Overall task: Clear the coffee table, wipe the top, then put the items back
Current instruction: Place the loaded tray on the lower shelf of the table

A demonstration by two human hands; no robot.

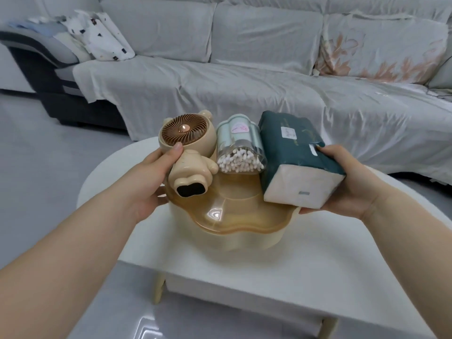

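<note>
Item: cream storage box with amber lid (220, 216), over the middle of the white oval coffee table (318, 253); whether it rests there or is just lifted cannot be told. Load on lid, left to right: bear-shaped fan (188, 152), lying tilted; cotton swab jar (241, 148), tipped toward the viewer; tissue pack (298, 162), on its side. Left hand (156, 177): thumb clamped on the fan's rim, fingers hidden below the box edge. Right hand (342, 182): thumb on top of the tissue pack, fingers curled beneath it. Handling note, as a judgement: carry the stack level and slowly, since the swab jar is pinned only by its neighbours and would likely roll off first. Surface: glossy white top on pale legs. Room: grey floor (36, 155); long sofa (244, 81) under a grey throw; patterned pillows (102, 37) at its left end.
</note>
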